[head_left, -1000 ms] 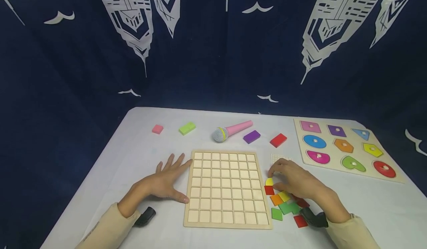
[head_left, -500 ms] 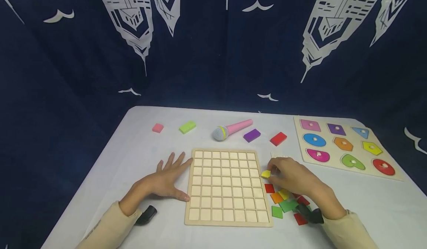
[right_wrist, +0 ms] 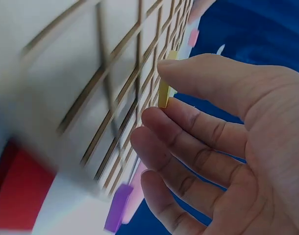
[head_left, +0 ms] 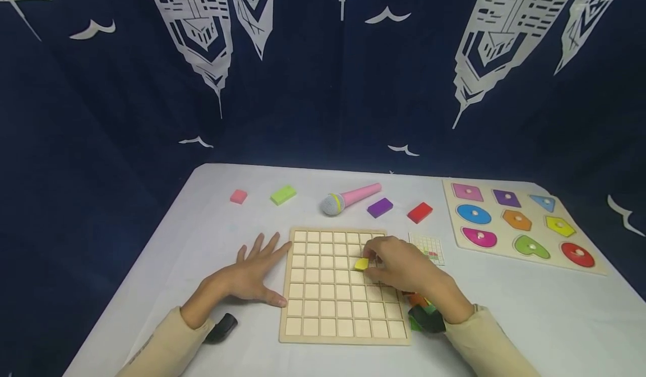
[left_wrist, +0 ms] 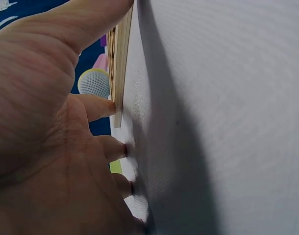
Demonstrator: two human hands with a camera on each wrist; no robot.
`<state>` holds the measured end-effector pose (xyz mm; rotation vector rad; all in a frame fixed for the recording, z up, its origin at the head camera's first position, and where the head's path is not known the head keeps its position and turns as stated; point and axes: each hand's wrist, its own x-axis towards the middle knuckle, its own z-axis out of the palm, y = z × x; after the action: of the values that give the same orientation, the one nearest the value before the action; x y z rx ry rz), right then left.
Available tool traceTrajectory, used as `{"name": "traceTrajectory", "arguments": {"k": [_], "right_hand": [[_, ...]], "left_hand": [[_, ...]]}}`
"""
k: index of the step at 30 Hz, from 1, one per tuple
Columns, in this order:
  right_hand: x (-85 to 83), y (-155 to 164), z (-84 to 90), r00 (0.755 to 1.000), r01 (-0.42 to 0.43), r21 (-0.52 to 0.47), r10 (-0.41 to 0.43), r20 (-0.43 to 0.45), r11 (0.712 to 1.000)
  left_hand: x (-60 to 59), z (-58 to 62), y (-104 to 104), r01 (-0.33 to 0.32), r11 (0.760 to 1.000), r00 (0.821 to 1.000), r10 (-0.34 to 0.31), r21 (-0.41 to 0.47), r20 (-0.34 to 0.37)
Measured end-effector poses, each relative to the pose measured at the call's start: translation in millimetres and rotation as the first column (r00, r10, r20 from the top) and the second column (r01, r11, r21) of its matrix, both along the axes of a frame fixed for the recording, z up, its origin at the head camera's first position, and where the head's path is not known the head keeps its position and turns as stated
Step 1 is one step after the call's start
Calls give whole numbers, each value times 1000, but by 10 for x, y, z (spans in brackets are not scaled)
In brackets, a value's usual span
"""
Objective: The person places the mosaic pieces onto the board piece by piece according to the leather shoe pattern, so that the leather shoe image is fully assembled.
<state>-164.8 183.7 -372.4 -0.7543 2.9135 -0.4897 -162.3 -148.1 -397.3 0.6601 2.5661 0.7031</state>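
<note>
Overhead, the right hand (head_left: 398, 267) pinches a yellow piece (head_left: 361, 264) above the grid board (head_left: 313, 287); its wrist view shows the piece edge-on.

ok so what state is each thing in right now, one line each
yellow tile: pinched in the right hand, held over the grid board
grid board: flat on the table, visible squares all bare
left hand: fingers spread flat on the table, touching the board's left edge
loose tiles: piled by the board's right edge, mostly hidden by the right wrist
shape puzzle: every slot filled
toy microphone: lying on its side
</note>
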Motion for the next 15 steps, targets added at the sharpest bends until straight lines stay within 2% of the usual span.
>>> {"name": "traceTrajectory", "arguments": {"k": [6,15], "right_hand": [[-26,-240,-14,998,-62,-22,62,-22,998],[-67,-562,-34,992,-122,23,123,-15,992]], "left_hand": [[-10,-45,-7,5,1000,1000,-5,-6,-4],[-23,-53,-8,2,1000,1000,-2,-22,-6]]}}
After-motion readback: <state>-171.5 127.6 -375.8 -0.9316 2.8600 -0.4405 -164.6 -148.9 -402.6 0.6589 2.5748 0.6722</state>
